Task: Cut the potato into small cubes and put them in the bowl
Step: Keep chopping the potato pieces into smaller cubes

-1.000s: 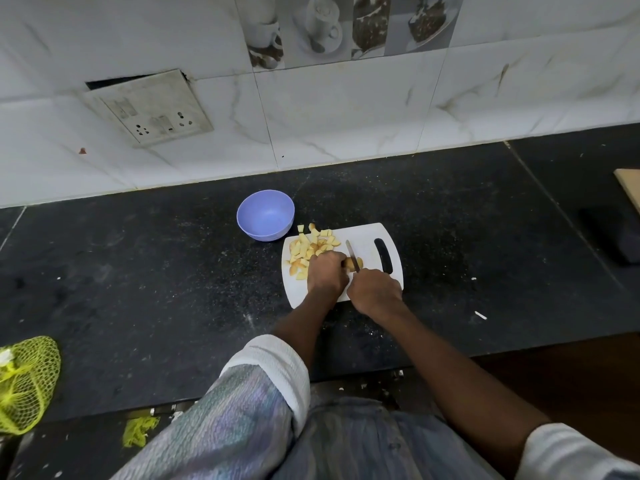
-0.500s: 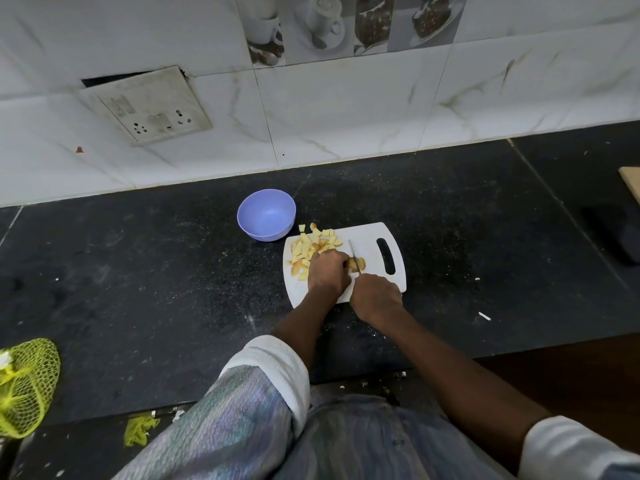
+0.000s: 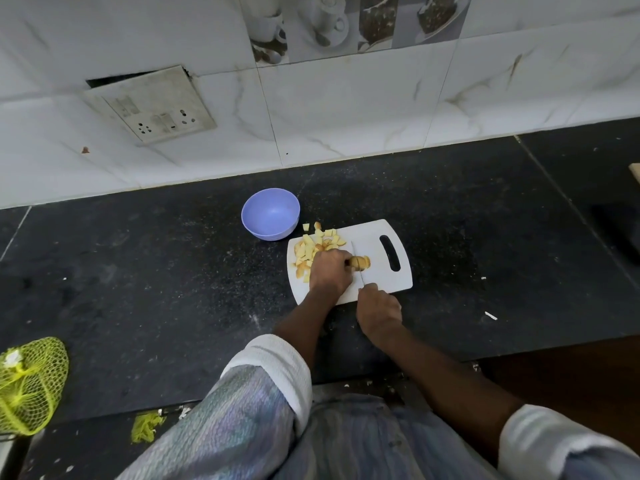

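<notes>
My left hand (image 3: 330, 271) pinches the potato piece (image 3: 360, 263) on the board (image 3: 381, 285). My right hand (image 3: 379, 308) grips the knife (image 3: 358, 268), blade across the piece. Cubes (image 3: 313, 247) lie beyond my left hand, the bowl (image 3: 270, 214) farther.

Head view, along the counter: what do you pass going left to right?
yellow net bag → purple bowl → cut potato cubes → left hand → knife → handle slot of the cutting board

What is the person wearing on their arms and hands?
Both hands, left hand and right hand, are bare: no gloves, rings or watch show. The forearms are bare too. The sleeves are pushed up, with a bluish-purple streaky pattern and wide white cuffs.
</notes>
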